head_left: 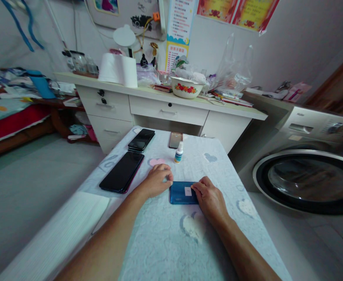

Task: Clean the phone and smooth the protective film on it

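A blue smartphone (177,198) lies back side up on the cloth-covered table, with a small white sticker (188,191) on it. The thumb and fingertips of my right hand (211,198) pinch at the sticker's right edge, and the hand covers the phone's right end. At the phone's upper left corner, my left hand (158,180) is curled, thumb and fingers drawn together; what lies between them, if anything, is too small to make out. Just beyond the hands stands a small white spray bottle (178,153) with a blue and orange label.
A large black phone (121,172) and a stack of phones (141,140) lie on the left. Behind the bottle is a brown phone case or phone (175,139). White sheets (57,230) hang over the near left edge. A desk (168,111) stands ahead, a washing machine (306,156) right.
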`<state>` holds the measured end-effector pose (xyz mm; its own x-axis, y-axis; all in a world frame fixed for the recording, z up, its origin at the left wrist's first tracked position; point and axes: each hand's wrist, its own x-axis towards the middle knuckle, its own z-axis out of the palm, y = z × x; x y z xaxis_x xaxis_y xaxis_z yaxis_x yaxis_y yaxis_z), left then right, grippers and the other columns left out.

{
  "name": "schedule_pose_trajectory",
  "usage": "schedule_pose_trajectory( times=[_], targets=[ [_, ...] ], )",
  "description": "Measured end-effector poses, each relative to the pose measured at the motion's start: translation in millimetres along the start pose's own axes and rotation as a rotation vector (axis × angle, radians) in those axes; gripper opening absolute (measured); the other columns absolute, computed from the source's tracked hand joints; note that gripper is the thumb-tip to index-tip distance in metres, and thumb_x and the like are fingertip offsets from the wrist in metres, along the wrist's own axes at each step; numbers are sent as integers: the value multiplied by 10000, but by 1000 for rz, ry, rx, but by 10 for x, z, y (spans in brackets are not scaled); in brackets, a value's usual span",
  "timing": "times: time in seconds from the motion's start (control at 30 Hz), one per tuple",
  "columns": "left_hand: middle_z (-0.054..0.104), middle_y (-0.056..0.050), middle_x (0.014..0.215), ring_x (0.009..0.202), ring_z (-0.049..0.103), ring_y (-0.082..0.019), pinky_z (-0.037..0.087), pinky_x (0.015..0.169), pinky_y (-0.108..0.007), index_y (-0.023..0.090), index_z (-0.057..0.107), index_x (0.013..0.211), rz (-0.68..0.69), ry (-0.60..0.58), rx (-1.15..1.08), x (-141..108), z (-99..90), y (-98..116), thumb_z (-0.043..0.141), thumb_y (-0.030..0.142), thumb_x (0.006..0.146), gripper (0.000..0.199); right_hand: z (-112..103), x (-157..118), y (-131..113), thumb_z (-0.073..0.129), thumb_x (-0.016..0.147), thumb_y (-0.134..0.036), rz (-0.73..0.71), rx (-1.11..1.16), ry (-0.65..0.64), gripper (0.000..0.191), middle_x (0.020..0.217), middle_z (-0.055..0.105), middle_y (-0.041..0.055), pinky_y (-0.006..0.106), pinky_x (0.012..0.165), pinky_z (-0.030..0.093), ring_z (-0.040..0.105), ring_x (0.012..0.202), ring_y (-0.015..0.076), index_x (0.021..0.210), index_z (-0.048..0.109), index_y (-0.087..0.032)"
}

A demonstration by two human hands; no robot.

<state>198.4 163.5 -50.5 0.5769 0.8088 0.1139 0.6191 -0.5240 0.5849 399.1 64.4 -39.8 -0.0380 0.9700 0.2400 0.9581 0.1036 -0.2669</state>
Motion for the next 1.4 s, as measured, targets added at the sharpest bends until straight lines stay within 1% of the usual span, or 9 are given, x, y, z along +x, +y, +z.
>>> schedule_pose_trajectory(
  times=[0.1,0.3,0.43,0.6,0.73,0.87,1.0,1.2,1.4],
  targets=[
    [532,-57,1151,1195,430,-253,318,1043,-406,212,645,790,-1,-3,-3,4,8,-9,573,199,745,86,9,4,11,439,932,-252,22,-15,21,242,875,577,37,208,601,373,557,678,115,887,676,-231],
    [540,-45,1137,1193,431,-246,321,1045,-399,217,639,788,8,2,-2,3,2,4,569,207,749,81,20,29,-84,447,930,-230,1,-18,-21,236,888,584,33,190,632,385,562,712,109,898,681,-228],
    [537,-52,1135,1196,430,-244,316,1054,-402,212,633,779,15,-2,-5,2,-1,12,565,195,749,77,32,25,-109,444,932,-231,-57,9,-41,246,885,580,35,189,660,395,565,723,107,888,686,-220],
    [539,-51,1135,1200,425,-249,320,1051,-406,214,637,784,25,6,-6,6,14,-18,568,200,748,79,9,-12,-119,476,913,-217,-154,96,-106,214,912,582,35,186,659,399,571,728,99,919,690,-215],
    [539,-48,1139,1198,425,-250,321,1051,-405,216,639,784,23,7,-3,4,11,-19,569,208,746,80,-38,-32,-128,479,892,-178,-179,127,-141,213,919,585,39,191,659,405,569,716,98,922,689,-197],
    [539,-50,1139,1196,428,-251,318,1054,-403,213,639,781,16,-2,-3,2,-3,2,567,210,747,80,-49,-43,-78,472,875,-155,-189,127,-137,221,927,572,37,197,668,405,564,726,99,909,685,-202],
    [533,-52,1148,1204,421,-244,314,1056,-407,213,636,784,13,-8,-10,2,-3,5,567,207,747,79,-68,-54,-2,458,873,-153,-162,127,-122,236,909,564,31,201,669,406,557,729,101,901,686,-204],
    [534,-55,1150,1202,422,-247,320,1050,-410,210,632,785,11,-8,-14,2,-2,3,570,205,746,74,-114,-61,116,461,882,-184,-54,95,-70,234,883,563,26,200,673,409,558,724,102,887,694,-210],
    [540,-58,1144,1193,433,-247,317,1052,-412,202,634,780,3,-7,-4,4,-15,21,574,189,746,70,-70,-60,143,450,908,-224,26,40,-9,235,857,558,26,203,662,401,557,704,106,877,683,-207]
  ],
)
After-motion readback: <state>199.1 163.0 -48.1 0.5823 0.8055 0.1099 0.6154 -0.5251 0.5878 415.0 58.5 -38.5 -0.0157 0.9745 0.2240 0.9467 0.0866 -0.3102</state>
